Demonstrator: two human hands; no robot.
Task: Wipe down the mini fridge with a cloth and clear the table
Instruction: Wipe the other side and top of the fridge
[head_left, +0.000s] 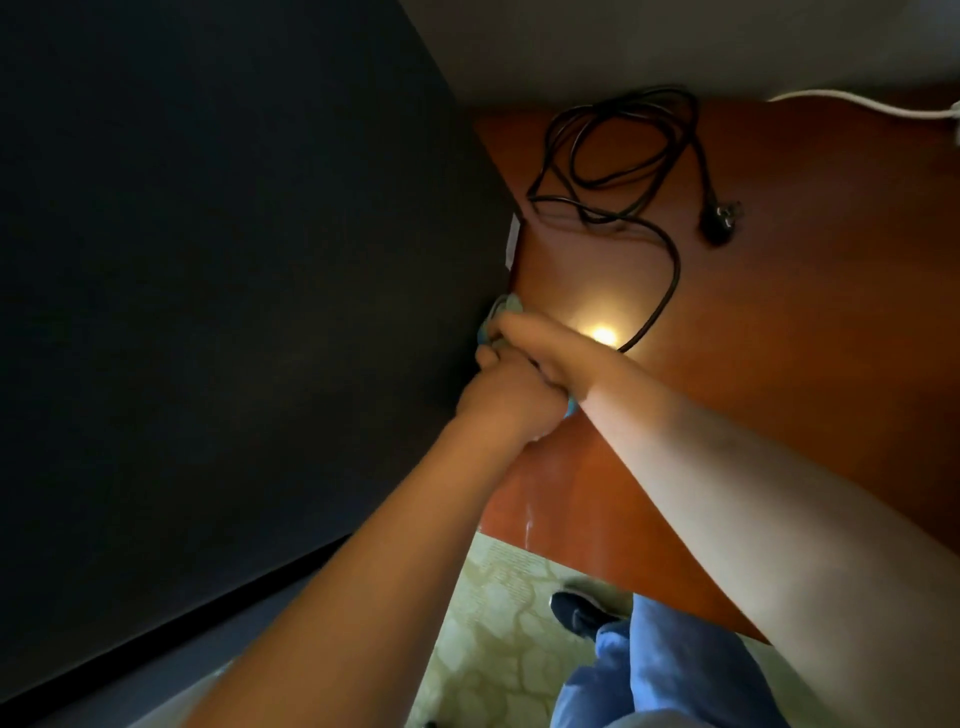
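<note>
Head view, single frame. I count two hands, both bare, meeting at the lower right edge of the mini fridge.

Left hand: fingers curled, knuckles toward the fridge's side, gripping the cloth. A small teal corner of that cloth also shows just under the hand's right side.

Right hand: lies over and just beyond the left one, fingers bent around the same cloth. The teal fabric bunches out past its fingertips, pressed against the dark side panel of the fridge. Most of the cloth is hidden under both hands; I cannot tell how it is folded.

One cloth, one mini fridge. The fridge is a large black box filling the left half of the view, standing on the tabletop, which is glossy reddish-brown wood. A small white label sits at the fridge's near corner edge.

One black power cord lies loosely coiled on the tabletop beyond the hands, its plug resting free to the right. One white cable crosses the far right corner.

A lamp reflection glows on the wood just beside the right hand.

Below: patterned pale floor, one dark shoe, blue trouser leg.
</note>
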